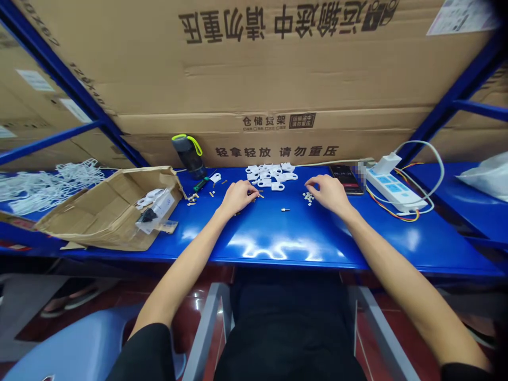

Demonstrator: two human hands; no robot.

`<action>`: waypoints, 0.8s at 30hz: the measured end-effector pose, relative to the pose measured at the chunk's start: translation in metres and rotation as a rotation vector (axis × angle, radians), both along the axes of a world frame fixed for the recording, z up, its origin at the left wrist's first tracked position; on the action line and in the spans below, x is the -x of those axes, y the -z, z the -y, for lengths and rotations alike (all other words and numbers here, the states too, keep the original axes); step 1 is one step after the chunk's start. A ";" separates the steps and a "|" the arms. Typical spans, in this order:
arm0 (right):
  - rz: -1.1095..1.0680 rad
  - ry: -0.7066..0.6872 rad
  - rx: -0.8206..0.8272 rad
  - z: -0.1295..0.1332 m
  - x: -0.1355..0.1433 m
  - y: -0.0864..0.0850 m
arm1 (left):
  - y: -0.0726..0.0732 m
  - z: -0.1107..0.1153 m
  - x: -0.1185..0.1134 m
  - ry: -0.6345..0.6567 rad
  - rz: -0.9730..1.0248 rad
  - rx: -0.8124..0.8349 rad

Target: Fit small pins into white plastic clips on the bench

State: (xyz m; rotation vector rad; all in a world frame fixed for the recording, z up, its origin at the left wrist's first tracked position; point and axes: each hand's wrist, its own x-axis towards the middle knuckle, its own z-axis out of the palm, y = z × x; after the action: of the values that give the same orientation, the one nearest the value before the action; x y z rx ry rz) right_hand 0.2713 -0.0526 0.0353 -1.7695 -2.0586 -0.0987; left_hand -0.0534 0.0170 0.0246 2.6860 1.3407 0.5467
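Note:
My left hand (239,197) rests low over the blue table, its fingertips drawn together beside a small brass-coloured pin (261,191); what they pinch, if anything, is too small to make out. To the right, my right hand (327,191) hovers with curved, slightly parted fingers by a cluster of tiny white round pieces (308,198). Between both hands lies a small white part with a metal pin (285,210). Behind them is a pile of white plastic pieces with rings (270,174).
At left stand an open cardboard box (99,233), a dark bottle (189,157) and a green-handled screwdriver (201,184), near scattered brass bits (192,199). White looped cords (51,185) lie farther left. A phone (347,180) and a power strip (397,189) with cables are at right.

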 end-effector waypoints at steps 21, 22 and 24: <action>-0.041 -0.055 0.029 -0.001 0.008 0.005 | 0.005 -0.001 -0.008 0.115 0.179 0.156; -0.042 -0.056 0.029 -0.001 0.008 0.005 | 0.005 -0.001 -0.008 0.108 0.178 0.158; -0.044 -0.059 0.029 -0.001 0.008 0.004 | 0.005 -0.002 -0.008 0.098 0.173 0.158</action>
State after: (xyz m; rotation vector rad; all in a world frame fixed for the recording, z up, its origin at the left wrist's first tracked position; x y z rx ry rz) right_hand 0.2637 -0.0513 0.0310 -1.7115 -2.0888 -0.0129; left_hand -0.0457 0.0190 0.0196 2.4985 1.1502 0.6181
